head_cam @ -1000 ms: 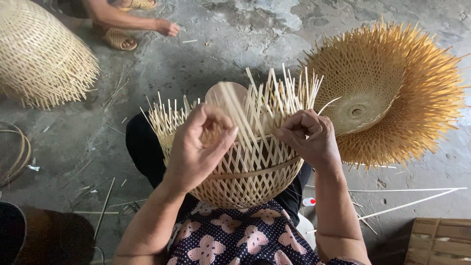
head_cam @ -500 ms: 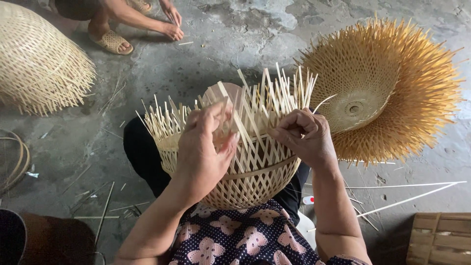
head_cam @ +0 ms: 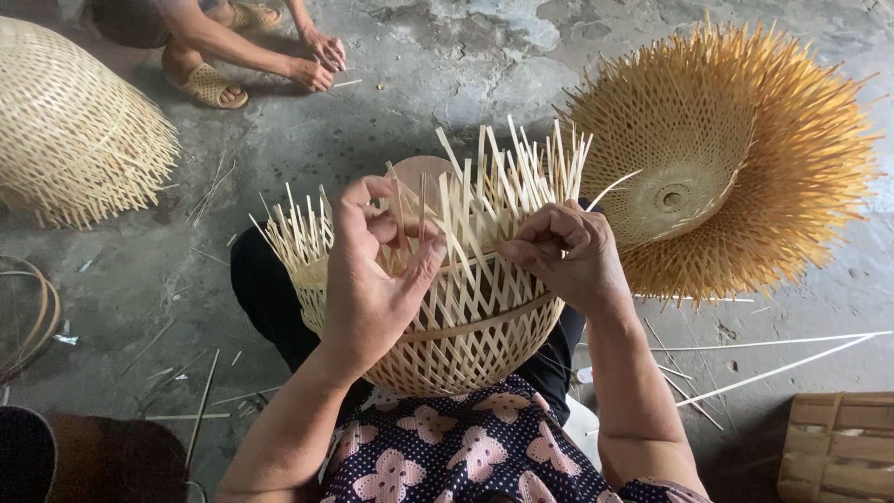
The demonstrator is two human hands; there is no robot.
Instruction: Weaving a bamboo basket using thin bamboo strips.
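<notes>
My left hand (head_cam: 377, 279) curls over the rim of the half-woven bamboo basket (head_cam: 456, 317) on my lap, thumb and fingers pinched around a few upright strips (head_cam: 419, 210) at the top edge. My right hand (head_cam: 568, 256) is closed on the rim too, at three o'clock from the left, fingertips gripping the strips where the lattice ends. The basket sits dead centre, its rounded bottom against my flowered dress (head_cam: 466, 447), its loose ends fanning upward toward twelve o'clock. A darker band runs around its belly below my hands.

Outward from there, at two o'clock, a larger unfinished basket (head_cam: 717, 158) lies tilted on its side, mouth toward me, its golden strips bristling all around; it is just beside my right hand. At ten o'clock a pale domed basket (head_cam: 74, 130) rests mouth-down, well apart from me. At twelve o'clock another person crouches, both of that person's hands (head_cam: 317, 61) down at the floor, a sandalled foot (head_cam: 205, 84) beside them.

The floor (head_cam: 447, 74) is bare grey concrete, stained and patchy, littered with short bamboo offcuts. Long thin splints (head_cam: 773, 359) lie across it at four o'clock. A wooden crate (head_cam: 838, 447) sits at five o'clock, bent hoops of cane (head_cam: 33, 317) at nine o'clock, and a dark brown rounded thing (head_cam: 102, 461) at seven o'clock that I cannot make out.
</notes>
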